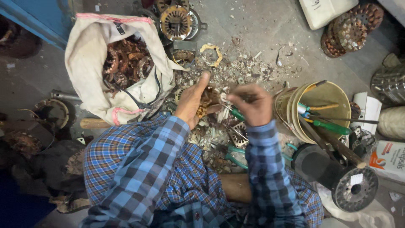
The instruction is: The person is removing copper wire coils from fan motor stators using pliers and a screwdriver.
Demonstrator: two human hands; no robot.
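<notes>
My left hand point(192, 101) cups a small bundle of copper winding and pale scraps point(208, 100) over the littered floor. My right hand point(252, 102) grips a green-handled tool point(236, 114) whose tip meets that bundle. Both arms wear blue plaid sleeves. Below my hands lies a metal stator core point(238, 133) among pale shreds, and green-handled pliers point(234, 156) rest nearer my knee.
A cloth sack point(90, 63) of copper coils stands at left. A yellow bucket point(325, 95) holding screwdrivers sits at right, with a black wire spool point(350, 188) below it. Motor stators point(175, 21) lie at the top, stacked rusty laminations point(352, 27) at the top right.
</notes>
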